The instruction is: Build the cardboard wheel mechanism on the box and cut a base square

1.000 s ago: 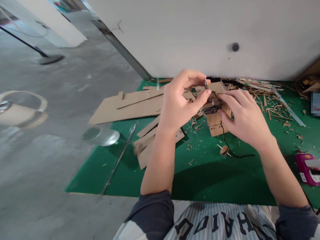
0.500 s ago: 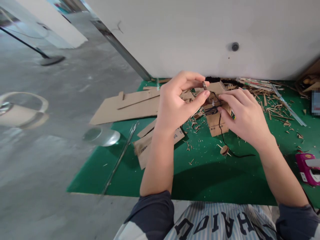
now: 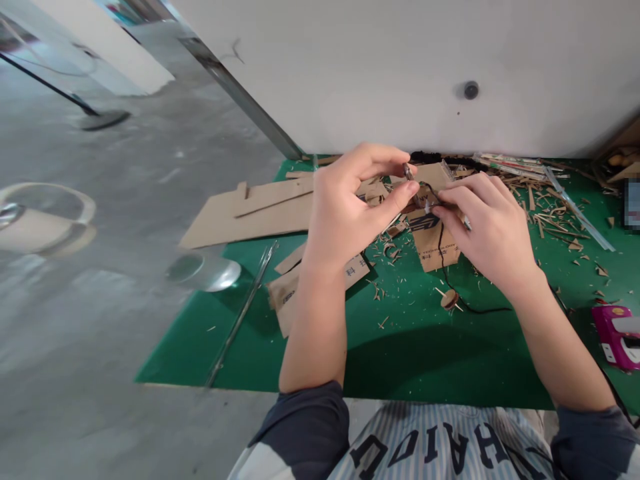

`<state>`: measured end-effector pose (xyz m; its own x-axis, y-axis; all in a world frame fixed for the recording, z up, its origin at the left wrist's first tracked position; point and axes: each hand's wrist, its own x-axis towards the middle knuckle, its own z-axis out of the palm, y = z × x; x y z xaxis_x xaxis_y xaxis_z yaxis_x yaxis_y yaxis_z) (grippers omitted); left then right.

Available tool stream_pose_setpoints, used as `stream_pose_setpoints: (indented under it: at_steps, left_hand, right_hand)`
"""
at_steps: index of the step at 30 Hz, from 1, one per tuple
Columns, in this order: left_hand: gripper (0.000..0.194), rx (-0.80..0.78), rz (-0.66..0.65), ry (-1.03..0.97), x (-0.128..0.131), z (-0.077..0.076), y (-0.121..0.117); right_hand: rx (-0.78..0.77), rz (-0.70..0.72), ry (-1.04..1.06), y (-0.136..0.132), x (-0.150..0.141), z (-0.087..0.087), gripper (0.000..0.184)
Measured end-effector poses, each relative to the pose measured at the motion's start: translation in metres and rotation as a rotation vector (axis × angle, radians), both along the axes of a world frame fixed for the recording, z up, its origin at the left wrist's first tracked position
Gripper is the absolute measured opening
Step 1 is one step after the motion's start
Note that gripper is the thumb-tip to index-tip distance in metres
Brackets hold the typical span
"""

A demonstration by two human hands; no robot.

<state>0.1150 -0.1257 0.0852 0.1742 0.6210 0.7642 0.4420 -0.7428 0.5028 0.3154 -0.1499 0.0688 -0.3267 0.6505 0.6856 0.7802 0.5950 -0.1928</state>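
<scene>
My left hand pinches a small brown piece, seen edge-on, between thumb and fingertips. A black cord runs from beside this piece to my right hand, whose thumb and forefinger are closed on it. A small white tip shows by the right thumb; what it belongs to is hidden. The cord hangs down across a printed cardboard piece and trails over the green table. Near its lower end lies a small round cardboard wheel with thin wooden sticks poking out.
Cardboard strips and scraps litter the back of the green table. Flat cardboard sheets lie at left, beside a clear cup and clear rods. A pink device sits at right; a white wall stands behind.
My right hand has shifted slightly up and left, its thumb now nearer the white tip. My left hand keeps its pinch almost unmoved. The wheel stays put.
</scene>
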Motion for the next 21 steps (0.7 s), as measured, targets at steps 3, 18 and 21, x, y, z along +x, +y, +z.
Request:
stream_pose_setpoints:
  at_steps: [3, 18, 21]
  left_hand:
    - [0.019, -0.021, 0.003, 0.001, 0.0004, 0.003, -0.003]
    - [0.03, -0.18, 0.0, -0.109, 0.0041, -0.0027, -0.0019]
    - [0.029, -0.225, -0.002, -0.14, 0.0056, -0.003, -0.0027]
  right_hand:
    - [0.009, 0.004, 0.018, 0.0004, 0.0001, -0.0008, 0.015]
    - [0.013, 0.027, 0.03, 0.0024, 0.002, -0.0007, 0.018]
    - [0.007, 0.025, 0.024, 0.0027, 0.0025, -0.0007, 0.018]
